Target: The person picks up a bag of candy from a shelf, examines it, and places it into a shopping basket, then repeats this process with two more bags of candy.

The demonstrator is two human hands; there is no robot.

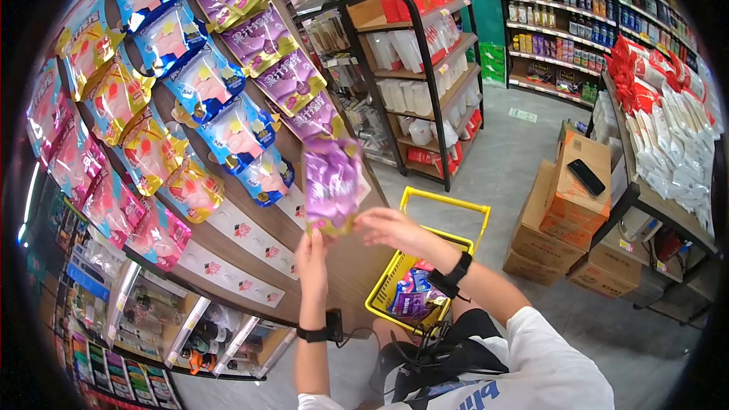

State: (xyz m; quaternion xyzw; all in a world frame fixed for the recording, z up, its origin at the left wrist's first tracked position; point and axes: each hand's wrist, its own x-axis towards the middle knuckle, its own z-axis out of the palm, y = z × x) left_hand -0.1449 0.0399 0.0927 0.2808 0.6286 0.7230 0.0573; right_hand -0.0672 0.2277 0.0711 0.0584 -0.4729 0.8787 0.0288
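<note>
A glossy purple snack bag (332,178), slightly blurred, is upright in front of the wooden display panel, just below the column of purple bags (292,80). My left hand (312,249) has its fingers closed on the bag's lower edge. At the lower right corner of the bag is my right hand (389,229), its fingers partly spread and the fingertips close to the edge; whether they touch it is hard to see. Each wrist wears a black strap. Below my right forearm stands a yellow shopping basket (373,300) with purple and blue snack packs (414,296) inside.
Blue bags (205,80), yellow bags (121,99) and pink bags (99,182) hang in columns on the panel. Printed strips (243,228) show below them. Cardboard boxes (531,235), one with a phone (586,177) on top, stand right. Behind is a black-framed shelf (425,68).
</note>
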